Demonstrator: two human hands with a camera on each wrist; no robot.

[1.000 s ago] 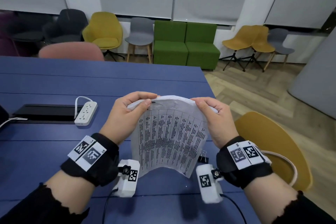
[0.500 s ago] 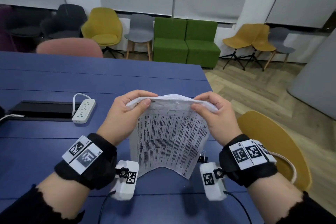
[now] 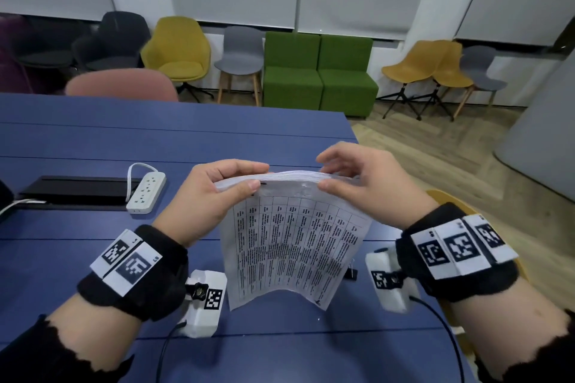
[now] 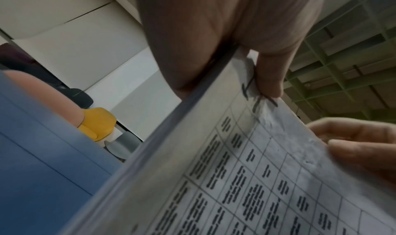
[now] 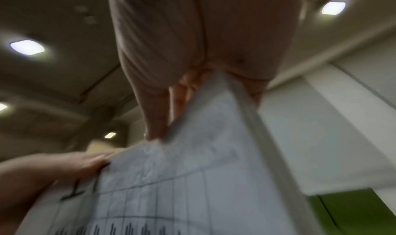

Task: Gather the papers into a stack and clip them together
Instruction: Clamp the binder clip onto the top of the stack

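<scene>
A stack of printed papers point(image 3: 295, 246) stands on its bottom edge on the blue table point(image 3: 93, 140), bowed, with a table of text facing me. My left hand point(image 3: 255, 176) pinches its top left corner, thumb in front and fingers behind. My right hand point(image 3: 322, 173) holds the top right corner: the thumb presses the front and the fingers curl loosely over the top edge. A small black binder clip point(image 3: 353, 272) lies on the table behind the stack's lower right side. The left wrist view shows the stack point(image 4: 257, 179) and the right wrist view shows it point(image 5: 193, 188) blurred.
A white power strip point(image 3: 146, 193) and a black cable tray point(image 3: 74, 190) lie to the left. The table's right edge runs just past my right wrist, with a yellow chair point(image 3: 451, 205) beside it. A pink chair back point(image 3: 121, 85) stands at the far edge.
My right hand's fingers have lifted and loosened over the top edge. The sheets' top edges now lie more even. The left hand's pinch is unchanged.
</scene>
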